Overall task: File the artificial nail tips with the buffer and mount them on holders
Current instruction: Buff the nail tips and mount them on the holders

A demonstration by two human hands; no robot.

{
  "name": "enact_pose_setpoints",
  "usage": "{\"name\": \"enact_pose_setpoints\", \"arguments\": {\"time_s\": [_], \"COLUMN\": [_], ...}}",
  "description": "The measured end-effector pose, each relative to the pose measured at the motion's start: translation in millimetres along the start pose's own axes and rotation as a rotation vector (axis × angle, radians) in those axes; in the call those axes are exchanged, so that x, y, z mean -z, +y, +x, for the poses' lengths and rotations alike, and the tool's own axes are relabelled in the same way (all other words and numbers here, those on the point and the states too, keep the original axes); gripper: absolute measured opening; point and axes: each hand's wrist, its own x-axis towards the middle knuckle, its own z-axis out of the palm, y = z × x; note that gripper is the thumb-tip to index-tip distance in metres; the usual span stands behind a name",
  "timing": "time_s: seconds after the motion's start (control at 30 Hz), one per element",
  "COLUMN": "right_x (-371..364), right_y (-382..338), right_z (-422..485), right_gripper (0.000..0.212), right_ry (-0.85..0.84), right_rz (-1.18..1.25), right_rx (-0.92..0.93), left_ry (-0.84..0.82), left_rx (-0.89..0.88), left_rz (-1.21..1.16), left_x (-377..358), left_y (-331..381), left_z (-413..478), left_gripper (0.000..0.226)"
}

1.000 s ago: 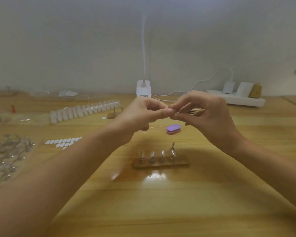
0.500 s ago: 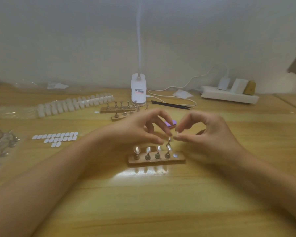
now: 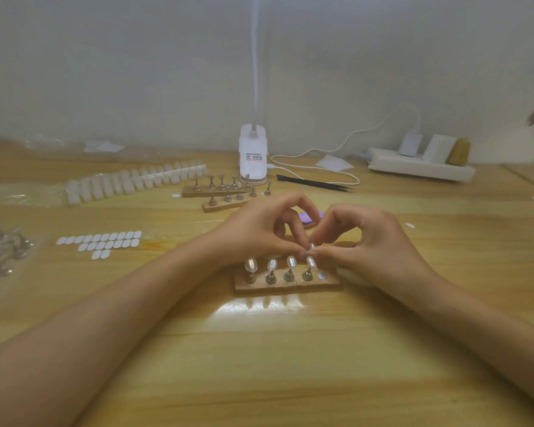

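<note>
A wooden base (image 3: 285, 284) lies in front of me with several metal holders, each carrying a clear nail tip (image 3: 250, 264). One bare disc (image 3: 322, 275) shows at its right end. My left hand (image 3: 259, 231) and my right hand (image 3: 367, 241) meet just behind the base. Their fingertips pinch a small holder with a nail tip (image 3: 311, 246) between them. The purple buffer (image 3: 309, 217) lies on the table behind my hands, partly hidden.
Two more wooden bases with bare holders (image 3: 225, 192) stand farther back. A strip of nail tips (image 3: 133, 181) and a sheet of white adhesive tabs (image 3: 102, 241) lie left. Loose metal holders (image 3: 0, 257) at far left; lamp base (image 3: 252, 155), black tweezers (image 3: 315, 182), power strip (image 3: 420, 167) behind.
Both hands came down from chest height to just behind the front wooden base, still pinching the small piece together. The view tilted down toward the table.
</note>
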Motion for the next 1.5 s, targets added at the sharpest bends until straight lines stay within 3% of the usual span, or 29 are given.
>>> {"name": "enact_pose_setpoints", "arguments": {"time_s": [0.37, 0.57, 0.67, 0.97, 1.13, 1.3, 1.37, 1.5], "right_x": [-2, 6, 5, -1, 7, 1, -2, 14], "right_y": [-1, -1, 1, 4, 4, -1, -2, -1], "right_z": [1, 5, 10, 13, 8, 3, 3, -4], "right_gripper": [0.020, 0.012, 0.018, 0.023, 0.014, 0.016, 0.013, 0.014], "right_ry": [-0.042, -0.130, -0.102, -0.140, -0.167, -0.206, -0.174, -0.140], "right_rz": [0.030, 0.256, 0.302, 0.202, 0.241, 0.030, 0.000, 0.114], "right_rx": [-0.065, -0.251, -0.322, -0.256, -0.247, -0.138, -0.138, -0.145], "left_ry": [-0.018, -0.018, -0.019, -0.032, -0.029, -0.044, -0.005, 0.233], "left_rx": [0.027, 0.024, 0.018, 0.015, 0.011, 0.046, 0.054, 0.065], "left_rz": [-0.019, -0.025, -0.028, -0.037, -0.056, -0.099, -0.194, -0.485], "left_x": [1, 1, 0, 1, 0, 11, 17, 23], "left_y": [1, 1, 1, -2, -5, -11, -13, -14], "left_z": [1, 0, 0, 1, 0, -1, -5, -11], "left_gripper": [0.042, 0.044, 0.045, 0.050, 0.055, 0.065, 0.063, 0.041]}}
